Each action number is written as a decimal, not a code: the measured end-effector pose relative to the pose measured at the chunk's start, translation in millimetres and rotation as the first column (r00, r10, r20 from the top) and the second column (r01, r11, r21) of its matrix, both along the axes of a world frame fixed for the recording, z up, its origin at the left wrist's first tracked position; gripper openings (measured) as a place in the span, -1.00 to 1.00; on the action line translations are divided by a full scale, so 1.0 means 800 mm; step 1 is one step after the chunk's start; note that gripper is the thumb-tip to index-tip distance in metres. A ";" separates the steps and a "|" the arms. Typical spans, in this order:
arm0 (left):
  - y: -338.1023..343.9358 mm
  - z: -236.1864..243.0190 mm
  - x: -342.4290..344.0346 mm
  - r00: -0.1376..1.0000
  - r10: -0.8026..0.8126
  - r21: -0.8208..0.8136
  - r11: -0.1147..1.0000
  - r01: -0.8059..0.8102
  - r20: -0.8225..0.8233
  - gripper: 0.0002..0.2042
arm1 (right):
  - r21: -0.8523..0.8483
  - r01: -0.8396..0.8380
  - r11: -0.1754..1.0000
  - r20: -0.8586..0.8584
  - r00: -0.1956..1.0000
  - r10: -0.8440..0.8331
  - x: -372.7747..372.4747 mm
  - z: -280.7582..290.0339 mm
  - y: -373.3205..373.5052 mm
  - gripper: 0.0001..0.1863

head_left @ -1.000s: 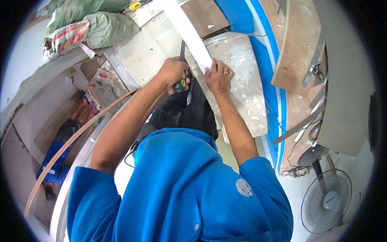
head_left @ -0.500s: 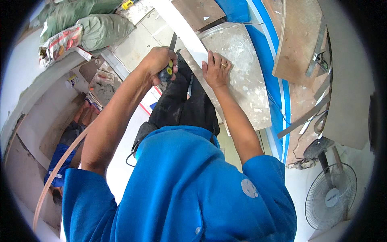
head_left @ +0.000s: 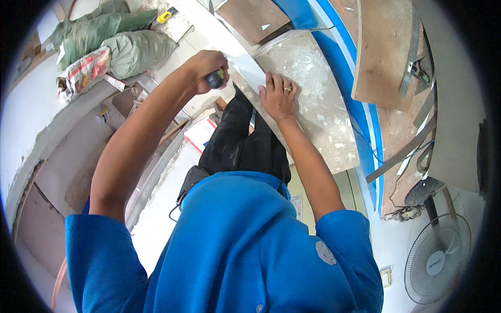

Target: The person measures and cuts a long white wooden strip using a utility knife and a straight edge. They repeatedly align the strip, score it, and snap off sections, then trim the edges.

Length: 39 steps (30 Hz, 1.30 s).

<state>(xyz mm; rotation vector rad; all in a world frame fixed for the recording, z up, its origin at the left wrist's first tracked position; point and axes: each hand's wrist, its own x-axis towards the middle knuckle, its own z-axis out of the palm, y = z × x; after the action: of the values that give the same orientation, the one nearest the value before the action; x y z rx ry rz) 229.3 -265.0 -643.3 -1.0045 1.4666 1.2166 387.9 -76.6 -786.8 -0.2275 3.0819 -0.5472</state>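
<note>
My left hand [head_left: 207, 72] is closed in a fist round the black and yellow-green handle [head_left: 215, 79] of what looks like a hand saw. Its blade is mostly hidden behind the hand and the white strip. A long white strip [head_left: 237, 49] runs from the upper left down onto a stained, dusty board [head_left: 318, 104]. My right hand [head_left: 279, 95] lies flat at the strip's near end, palm down on the board, fingers stretched out, a ring on one finger. My legs in black trousers are below the board's left edge.
Green sacks [head_left: 138, 47] lie at upper left, with a yellow tool [head_left: 167, 14] beside them. A brown board [head_left: 253, 21] sits behind the stained one. Blue panels [head_left: 339, 68] and a curved plywood piece [head_left: 383, 57] stand at right. A fan [head_left: 437, 261] is at lower right.
My left hand with the saw has moved up and away from me, closer to the white strip. My right hand stays on the board. The whole view has shifted slightly.
</note>
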 end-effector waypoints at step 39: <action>0.039 -0.005 0.065 0.994 0.025 0.174 0.985 -0.006 -0.110 -0.96 | -0.025 0.038 0.999 0.183 0.983 -0.033 0.062 0.010 0.019 -0.17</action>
<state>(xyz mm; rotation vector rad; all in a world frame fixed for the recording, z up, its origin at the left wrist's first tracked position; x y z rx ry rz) 281.6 -234.1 -647.4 -0.8431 1.4125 1.4054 437.3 -61.4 -778.8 -0.1153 2.9077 -0.5777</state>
